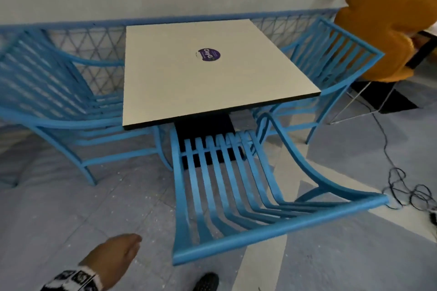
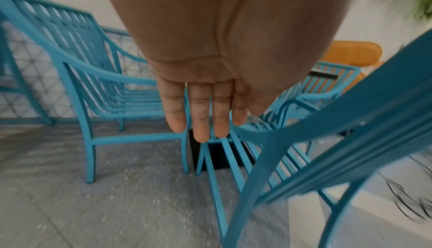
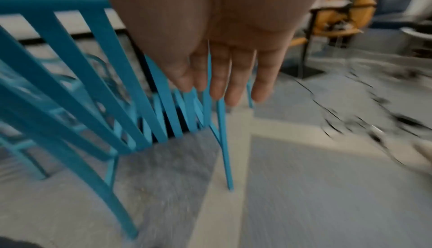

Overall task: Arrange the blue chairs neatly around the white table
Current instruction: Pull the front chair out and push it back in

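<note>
A square white table (image 1: 165, 73) with a purple sticker stands against a blue lattice rail. One blue slatted chair (image 1: 59, 97) sits at its left side, another blue chair (image 1: 331, 59) at its right. A third blue chair (image 1: 236, 196) stands at the near side, its seat front tucked under the table edge and its backrest toward me. My left hand (image 1: 118, 255) hangs left of that backrest, fingers straight, holding nothing; the left wrist view shows its fingers (image 2: 201, 115) extended. My right hand (image 3: 222, 76) is open beside the near chair's back slats (image 3: 98, 85), outside the head view.
An orange upholstered chair (image 1: 383, 30) stands at the back right. Black cables (image 1: 406, 186) lie tangled on the floor to the right. My dark shoe (image 1: 207, 281) is just behind the near chair. Grey and white floor spreads on both sides.
</note>
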Demonstrator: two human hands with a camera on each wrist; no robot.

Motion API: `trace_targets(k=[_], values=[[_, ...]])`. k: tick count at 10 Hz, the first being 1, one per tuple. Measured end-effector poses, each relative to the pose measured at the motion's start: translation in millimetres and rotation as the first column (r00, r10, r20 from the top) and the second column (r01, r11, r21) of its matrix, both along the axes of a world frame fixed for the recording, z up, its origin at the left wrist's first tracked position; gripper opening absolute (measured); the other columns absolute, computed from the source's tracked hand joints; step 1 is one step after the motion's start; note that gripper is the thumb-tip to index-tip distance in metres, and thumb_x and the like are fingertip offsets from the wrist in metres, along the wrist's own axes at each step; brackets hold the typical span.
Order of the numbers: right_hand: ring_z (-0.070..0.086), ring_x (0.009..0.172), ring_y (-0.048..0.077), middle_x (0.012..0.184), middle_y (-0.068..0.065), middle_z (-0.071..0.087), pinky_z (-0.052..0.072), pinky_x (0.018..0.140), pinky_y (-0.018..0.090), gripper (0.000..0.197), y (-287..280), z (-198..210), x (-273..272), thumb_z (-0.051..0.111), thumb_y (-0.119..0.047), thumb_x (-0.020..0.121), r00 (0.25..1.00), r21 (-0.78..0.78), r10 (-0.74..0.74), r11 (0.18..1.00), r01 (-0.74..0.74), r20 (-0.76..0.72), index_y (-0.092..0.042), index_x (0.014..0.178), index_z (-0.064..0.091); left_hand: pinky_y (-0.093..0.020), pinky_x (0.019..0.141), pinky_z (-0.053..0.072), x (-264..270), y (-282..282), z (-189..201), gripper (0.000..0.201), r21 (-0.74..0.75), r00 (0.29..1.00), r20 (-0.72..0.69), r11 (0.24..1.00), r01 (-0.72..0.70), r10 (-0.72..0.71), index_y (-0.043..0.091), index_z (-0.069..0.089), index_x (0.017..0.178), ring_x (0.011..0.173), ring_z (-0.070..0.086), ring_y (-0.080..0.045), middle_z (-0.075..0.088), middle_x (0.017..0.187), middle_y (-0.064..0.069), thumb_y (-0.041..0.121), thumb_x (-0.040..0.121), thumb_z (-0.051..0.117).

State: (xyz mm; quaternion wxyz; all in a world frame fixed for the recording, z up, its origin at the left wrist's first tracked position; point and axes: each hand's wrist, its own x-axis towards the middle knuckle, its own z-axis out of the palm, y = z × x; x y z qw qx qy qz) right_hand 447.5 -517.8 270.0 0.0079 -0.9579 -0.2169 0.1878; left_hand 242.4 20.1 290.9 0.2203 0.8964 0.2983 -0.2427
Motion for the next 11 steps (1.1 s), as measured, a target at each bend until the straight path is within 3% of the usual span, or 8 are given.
trace_targets(k=[1,2,3,4,5,6,8,11], values=[[0.066,0.069,0.02,0.078,-0.003,0.066,0.058,0.065,0.039,0.057,61,57,25,0.02,-0.077,0.079,0.967,0.145,0.054,0.985,-0.092,0.249,-0.044,0.092,0.065,-0.023,0.113,0.04,3,-31,41,0.04,0.07,0.991,0.13,0.996,-0.053,0.044,0.021,0.06,0.138,0.133,0.058,-0.014,0.061,0.145,0.001,0.042,0.107,0.045],[0.064,0.092,0.022,0.101,-0.003,0.066,0.053,0.084,0.044,0.051,94,82,63,0.061,-0.065,0.07,0.932,0.015,0.254,0.964,-0.267,0.258,-0.027,0.104,0.065,-0.029,0.106,0.046,29,-87,89,0.107,0.076,0.973,0.232,0.997,-0.01,-0.008,0.021,0.065,0.13,0.124,0.063,-0.018,0.068,0.134,0.001,0.094,0.071,0.016],[0.06,0.101,0.024,0.106,-0.003,0.062,0.045,0.091,0.044,0.047,120,74,89,0.068,-0.055,0.07,0.892,-0.117,0.441,0.895,-0.43,0.098,-0.027,0.107,0.058,-0.035,0.111,0.047,65,-139,105,0.134,0.132,0.984,0.078,0.98,0.148,-0.159,0.024,0.052,0.144,0.133,0.056,-0.02,0.059,0.146,0.001,0.102,0.053,-0.008],[0.06,0.098,0.025,0.103,0.001,0.062,0.049,0.082,0.036,0.036,142,71,97,0.06,-0.051,0.079,0.891,-0.21,0.454,0.869,-0.448,-0.023,-0.022,0.099,0.059,-0.043,0.105,0.053,93,-168,89,0.079,0.143,0.98,-0.072,0.97,0.196,-0.187,0.02,0.056,0.137,0.125,0.061,-0.028,0.063,0.139,-0.007,0.08,0.089,0.041],[0.062,0.092,0.026,0.095,0.003,0.065,0.053,0.076,0.034,0.029,143,58,106,0.057,-0.049,0.08,0.879,-0.243,0.475,0.851,-0.466,-0.024,-0.023,0.091,0.063,-0.044,0.094,0.059,101,-180,65,0.046,0.221,0.973,-0.157,0.954,0.202,-0.17,0.017,0.066,0.116,0.109,0.069,-0.033,0.072,0.119,-0.011,0.056,0.095,0.058],[0.062,0.084,0.025,0.083,0.002,0.062,0.049,0.069,0.031,0.021,145,55,109,0.054,-0.048,0.082,0.874,-0.266,0.484,0.839,-0.475,-0.035,-0.027,0.078,0.057,-0.045,0.096,0.059,103,-177,54,0.035,0.261,0.975,-0.155,0.945,0.197,-0.161,0.016,0.064,0.118,0.112,0.069,-0.035,0.07,0.122,-0.011,0.044,0.096,0.06],[0.057,0.078,0.022,0.075,-0.003,0.054,0.049,0.067,0.032,0.024,150,64,98,0.052,-0.046,0.085,0.859,-0.29,0.511,0.821,-0.491,-0.009,-0.024,0.084,0.063,-0.045,0.091,0.059,95,-164,44,0.026,0.317,0.966,-0.109,0.913,0.258,-0.235,0.023,0.063,0.115,0.108,0.071,-0.034,0.071,0.119,-0.004,0.04,0.096,0.059],[0.059,0.085,0.024,0.078,-0.002,0.052,0.044,0.064,0.033,0.027,205,90,86,0.051,-0.049,0.086,0.741,-0.31,0.669,0.719,-0.622,0.065,-0.025,0.09,0.062,-0.041,0.093,0.058,56,-130,46,0.024,0.336,0.997,-0.045,0.938,0.081,-0.07,0.024,0.064,0.118,0.113,0.071,-0.031,0.071,0.126,0.0,0.034,0.098,0.055]])
